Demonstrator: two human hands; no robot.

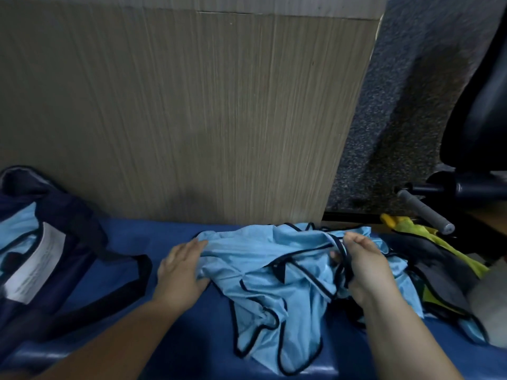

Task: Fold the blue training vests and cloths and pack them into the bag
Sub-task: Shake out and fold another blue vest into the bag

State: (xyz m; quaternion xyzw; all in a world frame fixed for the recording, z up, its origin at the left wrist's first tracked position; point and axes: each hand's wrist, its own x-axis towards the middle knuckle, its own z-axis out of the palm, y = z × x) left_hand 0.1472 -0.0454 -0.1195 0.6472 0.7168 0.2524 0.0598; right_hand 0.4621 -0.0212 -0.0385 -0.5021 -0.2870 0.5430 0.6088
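A: The biggest thing in front of you is the tall wooden board. It stands at the back of the blue tabletop.

B: Yes, and your dark blue bag sits on the tabletop at your far left. It is open. Some light blue cloth and a white paper show inside it.

A: The blue vest with dark edges lies crumpled in the middle, right in front of you. It is well apart from the bag.

B: There is a black chair on the floor to your right. A yellow cloth lies in the pile just beside the vest.

A: Your left hand lies flat at the left edge of the vest. Its fingers are straight and close together, and they touch the cloth.

B: Your right hand is on the right side of the vest. Its fingers are curled, and they grip a dark edge strip of the vest.
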